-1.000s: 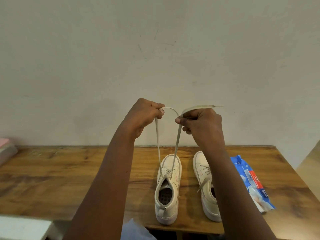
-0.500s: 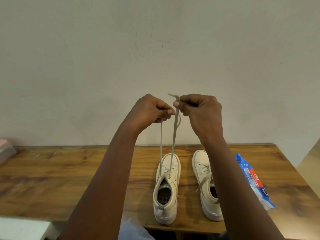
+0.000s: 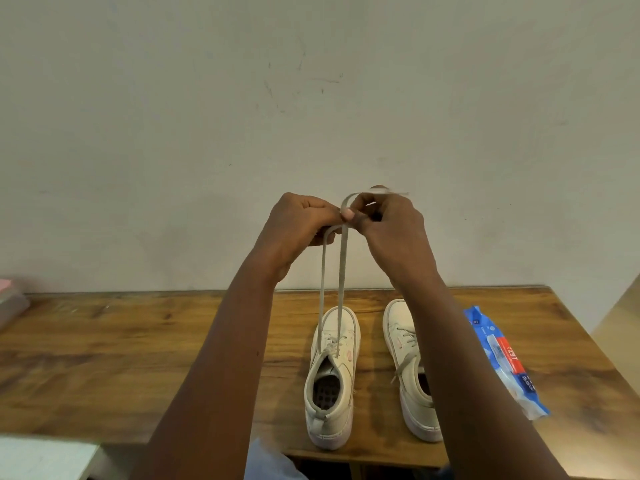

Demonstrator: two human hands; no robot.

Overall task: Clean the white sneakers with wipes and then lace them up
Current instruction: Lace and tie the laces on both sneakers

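Lace (image 3: 341, 271) now looped over right hand (image 3: 391, 225), left hand (image 3: 299, 225) grip pinching both strands, left sneaker (image 3: 334, 379) toe toward wall

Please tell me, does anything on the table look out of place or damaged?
Nothing looks damaged or spilled. Both sneakers stand upright side by side; the right sneaker has a loose lace end hanging over its side. The wipes pack lies flat near the table's right edge.

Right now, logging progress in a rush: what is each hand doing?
Left hand: closed, pinching the shoelace.
Right hand: closed, holding the shoelace's looped upper end.
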